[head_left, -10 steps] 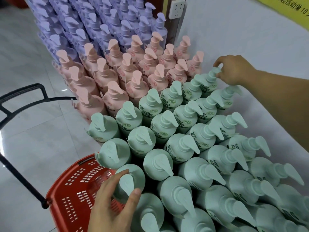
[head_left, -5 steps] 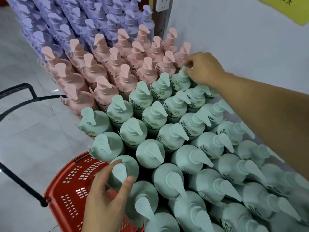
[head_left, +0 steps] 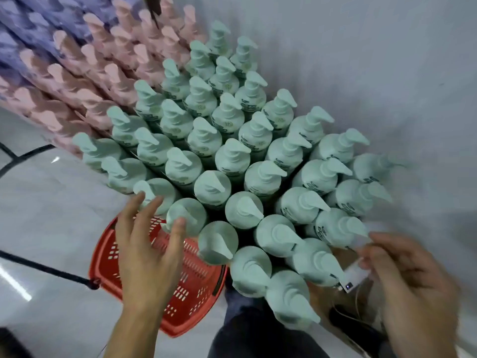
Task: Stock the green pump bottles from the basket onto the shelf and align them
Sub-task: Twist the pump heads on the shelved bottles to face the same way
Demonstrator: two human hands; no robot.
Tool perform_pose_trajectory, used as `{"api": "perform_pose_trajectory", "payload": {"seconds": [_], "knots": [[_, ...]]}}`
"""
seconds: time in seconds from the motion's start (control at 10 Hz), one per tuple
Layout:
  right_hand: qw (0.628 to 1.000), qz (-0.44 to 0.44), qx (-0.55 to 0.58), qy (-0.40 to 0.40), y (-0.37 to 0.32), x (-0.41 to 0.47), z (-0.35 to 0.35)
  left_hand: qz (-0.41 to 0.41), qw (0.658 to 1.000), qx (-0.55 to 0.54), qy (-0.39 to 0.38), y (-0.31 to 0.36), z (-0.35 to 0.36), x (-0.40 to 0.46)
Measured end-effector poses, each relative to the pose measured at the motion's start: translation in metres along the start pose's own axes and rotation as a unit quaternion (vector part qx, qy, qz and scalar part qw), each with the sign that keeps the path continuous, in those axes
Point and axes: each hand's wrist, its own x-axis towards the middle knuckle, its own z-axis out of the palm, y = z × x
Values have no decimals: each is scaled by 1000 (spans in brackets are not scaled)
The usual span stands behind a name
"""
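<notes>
Several rows of green pump bottles point(head_left: 233, 156) stand packed on the low shelf, nozzles mostly pointing right. My left hand point(head_left: 147, 251) hovers with fingers spread at the front-left corner of the block, its fingertips touching or nearly touching a front bottle point(head_left: 189, 215) and its neighbour point(head_left: 161, 189). Below that hand sits the red basket point(head_left: 191, 301); no bottles show in its visible part. My right hand point(head_left: 415, 277), blurred, is at the front-right end with relaxed fingers, next to a bottle's nozzle point(head_left: 358, 228) and a small white device point(head_left: 357, 275).
Pink pump bottles point(head_left: 103, 73) and purple ones point(head_left: 38, 19) continue the display to the far left. A white wall point(head_left: 387, 73) backs the shelf on the right. The basket's black handle point(head_left: 46, 270) crosses the tiled floor. A brown box point(head_left: 322, 298) and my leg point(head_left: 258, 339) are close below.
My right hand has pulled back from the far back row to the near right end. My left hand let go of the front bottle's pump and spread its fingers. The view has swung right.
</notes>
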Motion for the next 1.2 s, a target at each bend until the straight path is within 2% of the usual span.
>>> {"api": "perform_pose_trajectory", "payload": {"seconds": [0.1,0.2,0.3,0.4,0.5,0.6,0.7,0.8,0.9,1.0,1.1,1.2], "knots": [[995,75,-47,37,78,-54,-23,217,973,56,-60,27,12,-31],[987,131,-88,-11,139,-94,-19,372,896,109,-216,41,37,-64],[981,157,-61,-96,176,-122,-1,417,806,275,-316,35,56,-80],[980,115,-98,-131,194,-143,23,442,731,384,-350,30,64,-72],[989,73,-63,-113,199,-139,50,461,690,417,-371,36,71,-58],[994,72,16,-79,189,-121,76,503,682,397,-351,37,74,-48],[995,92,32,-13,198,-116,95,531,667,399,-336,23,72,-44],[995,93,23,29,203,-118,104,510,651,436,-355,13,69,-39],[995,57,-26,79,206,-118,111,517,644,441,-351,10,69,-33],[993,39,-21,113,206,-118,103,532,631,454,-336,15,71,-32],[990,20,-38,132,210,-121,95,557,622,444,-327,17,75,-32],[989,33,-34,139,209,-120,93,569,614,412,-360,17,78,-24]]}}
